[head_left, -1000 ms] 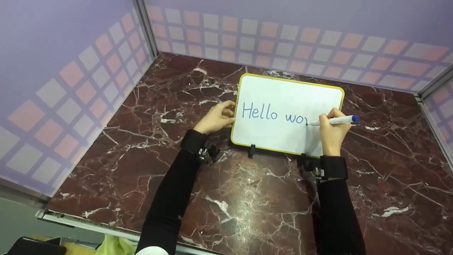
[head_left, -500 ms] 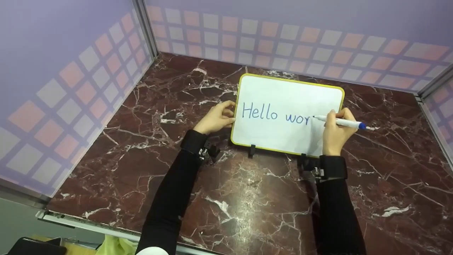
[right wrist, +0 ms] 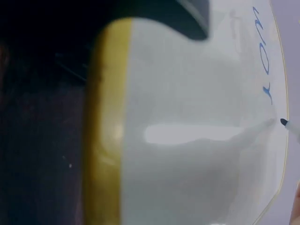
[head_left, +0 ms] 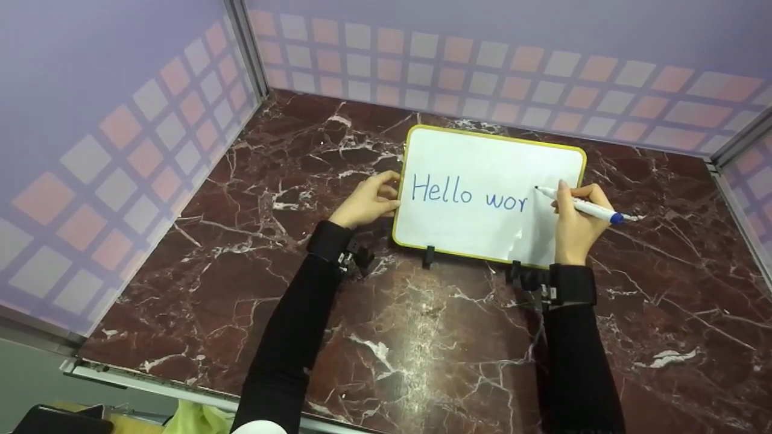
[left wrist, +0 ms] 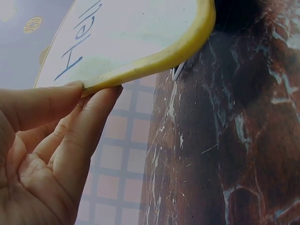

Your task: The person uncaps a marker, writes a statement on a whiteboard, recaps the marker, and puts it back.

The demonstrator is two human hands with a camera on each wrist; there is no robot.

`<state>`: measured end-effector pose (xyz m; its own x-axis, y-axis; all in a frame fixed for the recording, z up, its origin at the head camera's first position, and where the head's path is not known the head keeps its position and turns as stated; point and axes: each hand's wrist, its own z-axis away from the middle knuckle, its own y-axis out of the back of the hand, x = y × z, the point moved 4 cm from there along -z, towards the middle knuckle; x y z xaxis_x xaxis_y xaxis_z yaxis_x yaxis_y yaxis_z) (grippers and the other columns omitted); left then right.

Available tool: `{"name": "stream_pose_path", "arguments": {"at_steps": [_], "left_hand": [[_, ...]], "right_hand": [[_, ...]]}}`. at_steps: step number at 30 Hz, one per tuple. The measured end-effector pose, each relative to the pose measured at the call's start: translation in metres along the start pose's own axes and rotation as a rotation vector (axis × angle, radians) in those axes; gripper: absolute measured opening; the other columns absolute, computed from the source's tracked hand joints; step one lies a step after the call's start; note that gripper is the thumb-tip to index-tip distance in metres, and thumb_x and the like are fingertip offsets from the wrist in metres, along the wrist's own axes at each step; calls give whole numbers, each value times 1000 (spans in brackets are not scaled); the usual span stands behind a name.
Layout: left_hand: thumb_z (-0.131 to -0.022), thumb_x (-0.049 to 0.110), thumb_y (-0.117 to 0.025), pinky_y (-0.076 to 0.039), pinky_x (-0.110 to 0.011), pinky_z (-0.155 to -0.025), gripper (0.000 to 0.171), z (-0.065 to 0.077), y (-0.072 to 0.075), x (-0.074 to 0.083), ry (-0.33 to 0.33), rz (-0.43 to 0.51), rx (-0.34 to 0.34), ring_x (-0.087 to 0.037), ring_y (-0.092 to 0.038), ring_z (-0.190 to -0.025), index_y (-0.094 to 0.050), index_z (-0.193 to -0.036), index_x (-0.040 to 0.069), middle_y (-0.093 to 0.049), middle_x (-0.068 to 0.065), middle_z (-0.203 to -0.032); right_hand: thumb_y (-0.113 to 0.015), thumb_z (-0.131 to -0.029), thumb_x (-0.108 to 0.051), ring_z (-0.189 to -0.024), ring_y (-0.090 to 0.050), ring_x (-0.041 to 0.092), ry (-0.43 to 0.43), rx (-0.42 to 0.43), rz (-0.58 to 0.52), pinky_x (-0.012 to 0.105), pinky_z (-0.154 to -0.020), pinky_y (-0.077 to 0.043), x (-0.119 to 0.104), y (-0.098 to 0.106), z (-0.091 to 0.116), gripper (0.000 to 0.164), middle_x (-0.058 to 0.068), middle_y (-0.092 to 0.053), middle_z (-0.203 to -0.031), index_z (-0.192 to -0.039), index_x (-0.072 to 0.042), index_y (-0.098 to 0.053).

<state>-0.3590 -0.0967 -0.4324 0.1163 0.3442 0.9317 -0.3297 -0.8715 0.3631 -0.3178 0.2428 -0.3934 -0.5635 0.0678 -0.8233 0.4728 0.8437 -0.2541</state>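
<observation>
A whiteboard (head_left: pixel 470 157) with a yellow frame stands tilted on black feet, with "Hello wor" in blue across it. My left hand (head_left: pixel 368 202) pinches the board's left edge; in the left wrist view, thumb and finger (left wrist: pixel 70 140) meet on the yellow frame (left wrist: pixel 154 61). My right hand (head_left: pixel 576 223) holds a white marker (head_left: pixel 591 209) with a blue end, its dark tip to the right of the "r" and a little above it. In the right wrist view, the marker tip (right wrist: pixel 284 122) appears beside the written letters, with only a sliver of the hand showing.
The board rests on a dark red marbled table (head_left: pixel 241 301). Purple panels with pink and white squares (head_left: pixel 422 72) enclose the back and sides. A black foot (head_left: pixel 429 257) juts out below the board. Past the front edge lies a yellow-green cloth (head_left: pixel 196 417).
The "r" has been finished with the marker. My right hand then shifted right, and the marker tip rose up and right from the letter. The left hand stays at the board's edge.
</observation>
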Motion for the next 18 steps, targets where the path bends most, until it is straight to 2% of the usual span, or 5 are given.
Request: {"name": "stream_pose_path", "arguments": {"at_steps": [4, 10, 15, 18], "left_hand": [[-86, -1, -56, -56, -42, -80, 43, 0, 0, 0, -2, 3, -1, -31, -65, -92, -43, -126, 8, -60, -20, -99], [-87, 0, -56, -56, -42, -81, 43, 1, 1, 0, -14, -11, -9, -31, -65, -95, -44, -127, 8, -61, -22, -101], [-87, 1, -57, -56, -41, -81, 42, 2, 1, 0, -17, -21, -10, -31, -65, -95, -44, -127, 9, -61, -21, -101], [-87, 1, -57, -56, -41, -80, 42, 2, 0, 0, -16, -20, -6, -31, -65, -95, -44, -126, 9, -61, -21, -100]], "right_hand": [[-68, -76, 0, -45, -55, 15, 4, -3, 14, 20, -43, -44, 1, -1, 1, 25, 5, -59, -54, -60, 4, -50], [-59, -76, 5, -38, -49, 14, -16, -32, 132, 18, -38, -36, -2, -1, 0, 29, -2, -49, -44, -52, 1, -42], [-51, -73, 9, -32, -41, 7, -51, -58, 214, 16, -33, -31, -6, 0, -3, 31, -5, -40, -38, -49, -3, -36], [-49, -72, 10, -32, -39, 5, -58, -36, 211, 16, -33, -30, -8, 4, -5, 31, -4, -38, -38, -48, -4, -35]]}}
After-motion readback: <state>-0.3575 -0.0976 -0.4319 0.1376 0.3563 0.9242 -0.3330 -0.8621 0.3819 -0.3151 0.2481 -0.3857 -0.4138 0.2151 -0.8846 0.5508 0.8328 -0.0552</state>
